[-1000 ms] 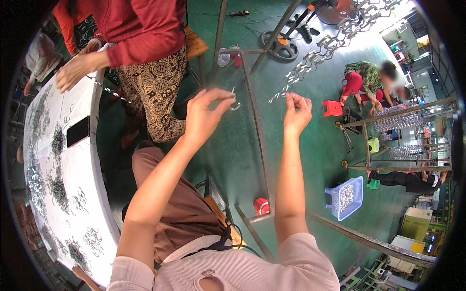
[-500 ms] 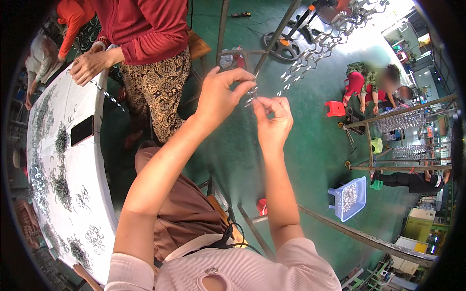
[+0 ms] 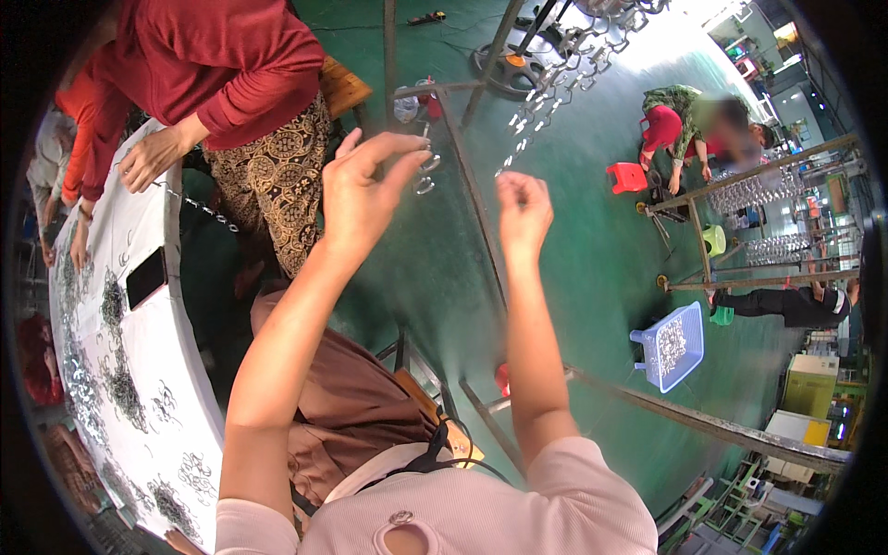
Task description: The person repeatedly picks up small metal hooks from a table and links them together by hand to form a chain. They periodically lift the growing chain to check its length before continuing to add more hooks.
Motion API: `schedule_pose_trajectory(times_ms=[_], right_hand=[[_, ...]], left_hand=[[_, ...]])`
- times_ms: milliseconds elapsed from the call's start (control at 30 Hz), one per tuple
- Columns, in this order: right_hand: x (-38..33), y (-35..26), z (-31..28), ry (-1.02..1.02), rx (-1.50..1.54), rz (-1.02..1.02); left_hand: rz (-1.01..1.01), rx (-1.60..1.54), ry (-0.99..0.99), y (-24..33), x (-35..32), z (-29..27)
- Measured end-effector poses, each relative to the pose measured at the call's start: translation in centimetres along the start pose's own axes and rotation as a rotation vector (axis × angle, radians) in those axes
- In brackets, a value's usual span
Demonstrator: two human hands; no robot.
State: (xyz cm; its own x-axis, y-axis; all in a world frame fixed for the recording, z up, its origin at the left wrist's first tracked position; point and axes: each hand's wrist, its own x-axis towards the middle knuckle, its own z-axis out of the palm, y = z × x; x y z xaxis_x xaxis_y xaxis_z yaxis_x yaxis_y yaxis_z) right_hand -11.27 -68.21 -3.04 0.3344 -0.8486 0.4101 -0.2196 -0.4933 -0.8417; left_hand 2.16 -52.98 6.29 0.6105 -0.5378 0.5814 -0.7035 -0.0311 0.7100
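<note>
Above a green floor, the person's two bare hands are raised in front of a slanted metal frame bar (image 3: 472,199). The left hand (image 3: 356,199) pinches a small metal hook (image 3: 425,166) between thumb and fingertips; shiny links dangle just below the grip. The right hand (image 3: 523,215) is held apart from the left, fingers curled loosely together, thumb to forefinger near a thin hanging chain (image 3: 518,148); whether it grips anything cannot be told. The chain of hooks runs up and away toward the top of the view. To the left stands a long white table (image 3: 139,370) strewn with heaps of small metal parts, where a person in a red top rests a hand (image 3: 153,157) on its edge. Farther right, a blue basket (image 3: 671,347) sits on the floor.
</note>
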Motion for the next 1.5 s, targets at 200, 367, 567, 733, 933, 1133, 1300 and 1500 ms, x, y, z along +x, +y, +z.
schedule_pose_trajectory(times_ms=[200,367,567,733,933,1133,1300,1500], right_hand=[[5.7,7.8,-0.4,0.117,-0.166,0.028],[7.6,7.0,0.7,0.095,-0.277,0.059],[8.1,6.8,1.3,0.07,-0.344,0.065],[8.2,7.0,1.3,0.068,-0.349,0.049],[7.8,6.2,-0.3,0.066,-0.345,0.009],[6.7,5.5,-2.1,0.047,-0.251,-0.089],[5.5,1.0,-4.5,-0.081,-0.119,-0.205],[3.6,-9.3,-5.0,-0.297,0.027,-0.176]], left_hand=[[-0.01,0.018,-0.027,0.4,-0.7,-1.5],[-0.021,0.05,-0.037,0.3,-1.1,-2.3],[-0.018,0.077,-0.047,0.9,-1.2,-3.0],[-0.016,0.082,-0.041,1.1,-1.4,-3.4],[-0.009,0.083,-0.032,1.0,-1.6,-3.6],[0.003,0.089,-0.016,1.4,-1.4,-5.1],[-0.027,0.059,-0.015,2.3,0.2,-9.2],[-0.034,0.017,-0.001,4.9,2.1,-16.6]])
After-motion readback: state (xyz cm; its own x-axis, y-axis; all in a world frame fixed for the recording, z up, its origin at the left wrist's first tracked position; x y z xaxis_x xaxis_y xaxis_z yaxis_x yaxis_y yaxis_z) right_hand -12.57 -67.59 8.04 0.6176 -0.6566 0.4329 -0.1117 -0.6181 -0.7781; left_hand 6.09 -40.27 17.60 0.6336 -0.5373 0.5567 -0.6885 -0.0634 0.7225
